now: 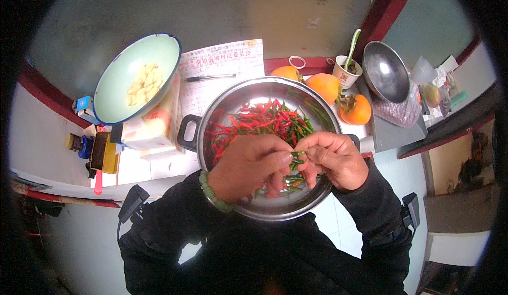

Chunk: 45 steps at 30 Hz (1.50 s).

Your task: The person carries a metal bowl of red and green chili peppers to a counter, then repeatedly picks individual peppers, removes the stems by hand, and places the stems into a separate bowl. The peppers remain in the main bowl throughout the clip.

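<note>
Both my hands meet over the near part of a steel two-handled pot. My left hand, with a green bead bracelet at the wrist, pinches a small green chili pepper. The fingertips of my right hand close on the stem end of the same chili. Beneath them, red chilies lie heaped in the pot, with green chilies on the right side of the heap. More green ones show below my fingers, partly hidden by my hands.
A pale green enamel bowl holding peeled garlic cloves tilts on a plastic-wrapped pack at left. Behind the pot lie a paper sheet and pen. Persimmons, a cup with a spoon and a dark bowl stand right.
</note>
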Motion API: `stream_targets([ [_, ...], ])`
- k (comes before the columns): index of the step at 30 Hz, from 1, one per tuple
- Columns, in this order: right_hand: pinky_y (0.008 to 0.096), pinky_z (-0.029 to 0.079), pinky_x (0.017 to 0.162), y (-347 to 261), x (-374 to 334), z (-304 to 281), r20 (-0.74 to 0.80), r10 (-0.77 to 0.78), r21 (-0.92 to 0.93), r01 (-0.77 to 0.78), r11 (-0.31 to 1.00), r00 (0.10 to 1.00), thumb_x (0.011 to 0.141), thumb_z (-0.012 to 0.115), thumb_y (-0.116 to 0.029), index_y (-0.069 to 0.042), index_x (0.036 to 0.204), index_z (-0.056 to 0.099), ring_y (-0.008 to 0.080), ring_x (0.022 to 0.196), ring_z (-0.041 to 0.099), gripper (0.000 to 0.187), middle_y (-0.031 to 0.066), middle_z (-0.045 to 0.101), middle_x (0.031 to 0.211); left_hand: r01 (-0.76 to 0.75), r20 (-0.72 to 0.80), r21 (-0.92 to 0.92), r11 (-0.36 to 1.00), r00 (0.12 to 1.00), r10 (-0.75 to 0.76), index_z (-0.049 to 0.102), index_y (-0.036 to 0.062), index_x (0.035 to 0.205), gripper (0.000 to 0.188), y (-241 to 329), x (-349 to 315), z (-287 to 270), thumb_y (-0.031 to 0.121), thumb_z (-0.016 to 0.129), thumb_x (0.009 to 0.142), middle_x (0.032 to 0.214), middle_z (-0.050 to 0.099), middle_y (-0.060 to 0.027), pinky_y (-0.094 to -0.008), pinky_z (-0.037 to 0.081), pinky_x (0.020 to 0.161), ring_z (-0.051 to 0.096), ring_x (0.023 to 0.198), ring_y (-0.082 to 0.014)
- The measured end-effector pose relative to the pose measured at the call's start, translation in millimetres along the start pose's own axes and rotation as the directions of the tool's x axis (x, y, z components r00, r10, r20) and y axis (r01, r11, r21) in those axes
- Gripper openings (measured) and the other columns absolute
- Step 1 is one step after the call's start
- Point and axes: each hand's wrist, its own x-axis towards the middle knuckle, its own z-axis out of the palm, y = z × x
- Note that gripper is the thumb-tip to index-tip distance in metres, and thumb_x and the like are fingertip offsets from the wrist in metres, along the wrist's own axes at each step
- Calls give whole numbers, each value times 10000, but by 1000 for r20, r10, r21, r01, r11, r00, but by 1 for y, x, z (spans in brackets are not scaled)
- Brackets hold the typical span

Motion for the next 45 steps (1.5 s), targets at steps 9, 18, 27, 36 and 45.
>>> stream_targets([
  [9, 213, 464, 505, 7, -13, 5, -17, -4, -124, 1, 992, 1000, 836, 570, -8, 9, 920, 602, 93, 555, 565, 91, 42, 612, 739, 0, -46, 58, 998, 999, 2, 575, -12, 916, 184, -2, -8, 11, 164, 523, 909, 609, 576, -28, -223, 454, 483, 552, 509, -90],
  [18, 194, 461, 519, 16, -27, 9, -58, -18, -295, 0, 956, 998, 856, 545, -7, 20, 944, 606, 67, 574, 567, 110, 31, 607, 736, -1, -129, 184, 983, 991, 25, 593, 1, 863, 133, -2, -18, 29, 124, 545, 880, 586, 569, -16, -205, 438, 466, 547, 504, -71],
  [27, 246, 427, 523, 32, -37, 5, 28, -511, -750, 356, 557, 859, 801, 557, 2, 37, 812, 598, 116, 555, 535, 55, 69, 579, 679, -143, -134, 572, 808, 955, 264, 613, 15, 858, 102, -12, -18, 43, 99, 591, 804, 718, 577, -119, -293, 455, 556, 604, 623, -217],
  [36, 208, 440, 478, 30, -61, 12, -115, -214, 51, 221, 974, 970, 865, 536, -34, 4, 936, 585, 90, 510, 549, 94, 51, 608, 700, -233, -233, 401, 886, 909, 345, 568, -11, 920, 97, 1, -39, 63, 19, 505, 852, 730, 567, -80, -251, 438, 515, 549, 575, -138],
  [45, 242, 449, 522, 7, -98, -61, -506, -480, -674, 20, 739, 717, 885, 569, -140, 6, 905, 625, 114, 568, 554, 159, 63, 603, 699, -234, -444, 203, 951, 843, 303, 525, -9, 959, 101, 13, -76, 41, 20, 471, 879, 709, 541, -53, -222, 415, 493, 513, 536, -107],
])
